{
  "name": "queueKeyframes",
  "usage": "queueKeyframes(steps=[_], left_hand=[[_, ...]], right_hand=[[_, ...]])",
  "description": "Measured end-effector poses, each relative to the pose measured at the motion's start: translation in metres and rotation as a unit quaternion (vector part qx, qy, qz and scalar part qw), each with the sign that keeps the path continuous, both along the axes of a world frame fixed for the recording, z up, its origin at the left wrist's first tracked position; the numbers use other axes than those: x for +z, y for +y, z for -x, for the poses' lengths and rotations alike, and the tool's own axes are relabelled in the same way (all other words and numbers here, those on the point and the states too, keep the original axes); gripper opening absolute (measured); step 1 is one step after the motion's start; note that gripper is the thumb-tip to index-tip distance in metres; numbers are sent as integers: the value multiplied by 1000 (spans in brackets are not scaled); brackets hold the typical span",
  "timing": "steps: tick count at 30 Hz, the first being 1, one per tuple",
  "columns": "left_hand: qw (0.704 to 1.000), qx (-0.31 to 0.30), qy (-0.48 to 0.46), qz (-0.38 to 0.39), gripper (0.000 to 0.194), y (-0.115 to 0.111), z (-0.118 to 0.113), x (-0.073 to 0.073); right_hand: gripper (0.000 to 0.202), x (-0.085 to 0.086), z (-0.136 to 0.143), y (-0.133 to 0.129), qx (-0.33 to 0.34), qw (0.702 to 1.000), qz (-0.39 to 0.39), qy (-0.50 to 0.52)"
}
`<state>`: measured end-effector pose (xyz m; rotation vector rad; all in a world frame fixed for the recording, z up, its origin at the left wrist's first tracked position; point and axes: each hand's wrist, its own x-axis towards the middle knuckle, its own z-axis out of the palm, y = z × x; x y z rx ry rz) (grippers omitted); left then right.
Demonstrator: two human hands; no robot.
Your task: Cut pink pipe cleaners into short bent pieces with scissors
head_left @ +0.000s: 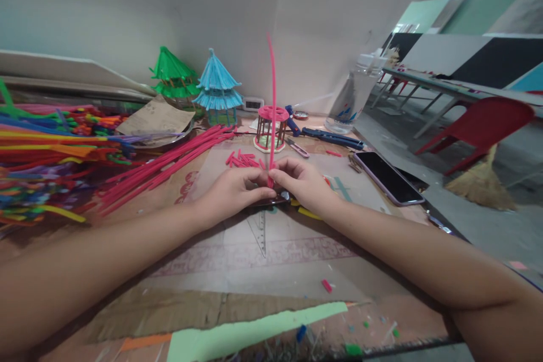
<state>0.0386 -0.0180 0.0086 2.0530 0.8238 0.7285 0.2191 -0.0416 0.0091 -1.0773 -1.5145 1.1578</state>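
My left hand point(237, 191) and my right hand point(303, 181) meet at the middle of the table. Between their fingertips stands a long pink pipe cleaner point(273, 90), upright with its top bending slightly left. The fingers of both hands are pinched at its lower end. Just behind them is a small round pavilion point(271, 129) with a pink ring on top and brown posts. Short pink pieces point(241, 159) lie in a heap beyond my left hand. A dark shiny object lies beneath the fingers, partly hidden.
Long pink stems point(165, 167) and many coloured ones point(46, 147) lie left. Behind stand green point(173, 70) and blue point(218, 82) pavilions. A phone point(388, 177), pliers point(333, 138), a cutter point(297, 148) and a bottle point(348, 99) are right. A set square point(262, 235) lies in front.
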Motion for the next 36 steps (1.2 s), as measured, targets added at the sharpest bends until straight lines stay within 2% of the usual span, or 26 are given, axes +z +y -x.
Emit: queueKeyframes(steps=[4, 11, 18, 24, 31, 36], left_hand=[[999, -24, 7, -20, 12, 2, 1, -2], [999, -17, 16, -39, 12, 2, 0, -2], [995, 18, 32, -88, 11, -1, 1, -1], [986, 54, 39, -154, 13, -1, 3, -1], [976, -1, 51, -211, 23, 1, 4, -2], [980, -25, 55, -187, 32, 1, 3, 0]], right_hand=[[23, 2, -1, 0, -15, 1000, -5, 1], [26, 2, -1, 0, -4, 1000, 4, 13], [23, -3, -1, 1, 23, 998, 40, 36], [25, 1, -2, 0, 10, 999, 24, 20], [26, 0, -2, 0, 17, 999, 27, 43], [25, -1, 0, 0, 20, 998, 37, 53]])
